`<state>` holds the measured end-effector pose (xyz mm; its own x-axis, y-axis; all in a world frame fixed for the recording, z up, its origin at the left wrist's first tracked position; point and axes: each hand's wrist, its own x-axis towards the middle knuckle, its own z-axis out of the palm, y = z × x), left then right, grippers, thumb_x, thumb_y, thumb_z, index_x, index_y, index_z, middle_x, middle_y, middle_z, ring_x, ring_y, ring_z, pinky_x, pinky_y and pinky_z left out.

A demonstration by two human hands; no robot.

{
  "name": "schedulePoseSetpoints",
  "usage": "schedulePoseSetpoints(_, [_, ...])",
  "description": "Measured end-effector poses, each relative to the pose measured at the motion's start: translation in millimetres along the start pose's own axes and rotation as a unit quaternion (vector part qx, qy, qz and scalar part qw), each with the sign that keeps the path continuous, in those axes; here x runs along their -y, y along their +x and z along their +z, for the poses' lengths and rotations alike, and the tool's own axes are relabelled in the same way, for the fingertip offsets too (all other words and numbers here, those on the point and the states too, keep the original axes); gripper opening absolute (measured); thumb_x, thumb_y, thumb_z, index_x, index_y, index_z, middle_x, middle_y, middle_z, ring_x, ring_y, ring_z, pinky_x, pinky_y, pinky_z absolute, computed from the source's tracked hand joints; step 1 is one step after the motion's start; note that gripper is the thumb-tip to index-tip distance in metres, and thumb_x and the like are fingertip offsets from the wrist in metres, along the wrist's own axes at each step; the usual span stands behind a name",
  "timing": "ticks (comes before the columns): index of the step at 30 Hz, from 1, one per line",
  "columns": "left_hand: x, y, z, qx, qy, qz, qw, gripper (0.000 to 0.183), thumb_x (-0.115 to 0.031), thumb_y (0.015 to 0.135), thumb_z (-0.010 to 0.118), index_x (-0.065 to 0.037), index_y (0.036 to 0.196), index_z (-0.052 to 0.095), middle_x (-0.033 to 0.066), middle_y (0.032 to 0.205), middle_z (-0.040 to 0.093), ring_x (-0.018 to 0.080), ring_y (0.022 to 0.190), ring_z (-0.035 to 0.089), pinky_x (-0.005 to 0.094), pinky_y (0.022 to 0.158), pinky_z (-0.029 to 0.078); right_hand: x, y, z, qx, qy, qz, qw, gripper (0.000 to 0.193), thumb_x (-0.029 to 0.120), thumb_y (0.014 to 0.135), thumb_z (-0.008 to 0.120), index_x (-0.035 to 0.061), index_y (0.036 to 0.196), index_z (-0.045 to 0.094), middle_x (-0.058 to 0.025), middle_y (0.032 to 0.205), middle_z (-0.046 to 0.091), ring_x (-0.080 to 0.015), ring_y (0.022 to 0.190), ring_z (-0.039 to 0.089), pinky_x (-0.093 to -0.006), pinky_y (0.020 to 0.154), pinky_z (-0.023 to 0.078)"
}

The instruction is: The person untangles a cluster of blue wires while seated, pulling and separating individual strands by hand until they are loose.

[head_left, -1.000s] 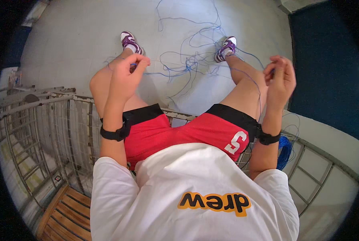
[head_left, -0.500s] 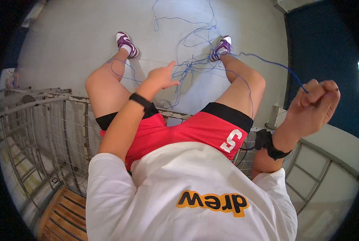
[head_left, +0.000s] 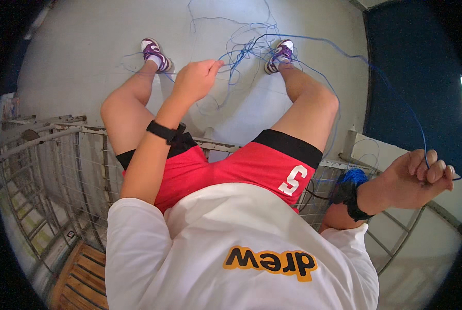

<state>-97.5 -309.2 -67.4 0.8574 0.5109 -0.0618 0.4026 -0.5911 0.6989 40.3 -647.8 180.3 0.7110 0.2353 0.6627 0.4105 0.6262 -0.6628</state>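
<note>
A thin blue cord [head_left: 247,50] lies in a loose tangle between my feet, with many loops spread toward the right shoe. My left hand [head_left: 196,80] is held out over the floor, its fingers closed at the left side of the tangle on what appears to be a strand. Far to the right, my right hand [head_left: 414,175] is raised with its fingers curled around the cord. From there one strand arcs up and back to the top of the tangle, and a short end sticks out past the fingertips. A bunch of blue cord [head_left: 354,176] shows behind my right wrist.
I sit with knees apart on or against a rusty white metal frame with wire mesh [head_left: 94,150]. A slatted wooden seat [head_left: 81,276] is at lower left. A dark blue panel [head_left: 411,67] stands to the right. Loose strands loop near both purple-and-white shoes [head_left: 156,56].
My right hand has moved right and closer to me, drawing the strand longer. My left hand's spread fingers have closed, and it has shifted up and left. The tangle has moved farther from me.
</note>
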Motion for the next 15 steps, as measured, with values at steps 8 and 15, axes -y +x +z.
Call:
schedulePoseSetpoints(8, [-13.8, -20.0, -51.2, -0.164, -0.134, 0.022, 0.977, 0.047, -0.041, 0.097, 0.05, 0.001, 0.078, 0.059, 0.0082, 0.057, 0.049, 0.0165, 0.052, 0.045, 0.0316, 0.052, 0.037, -12.8, -6.8, 10.6, -0.006, 0.052, 0.01, 0.999, 0.03, 0.035, 0.099, 0.048, 0.0069, 0.101, 0.058, 0.0021, 0.067, 0.044, -0.0086, 0.057, 0.035, -0.0221, 0.043, 0.028])
schedulePoseSetpoints(15, [-5.2, -28.3, -79.0, -0.144, -0.218, -0.031, 0.965, 0.045, -0.036, 0.1, 0.048, -0.001, 0.072, 0.046, 0.0003, 0.061, 0.04, 0.0095, 0.06, 0.035, 0.0264, 0.054, 0.032, -21.9, -11.7, 21.9, -0.016, 0.021, 0.038, 0.999, 0.035, 0.04, 0.1, 0.045, 0.0077, 0.105, 0.059, 0.0023, 0.063, 0.038, -0.0094, 0.055, 0.029, -0.0228, 0.044, 0.026])
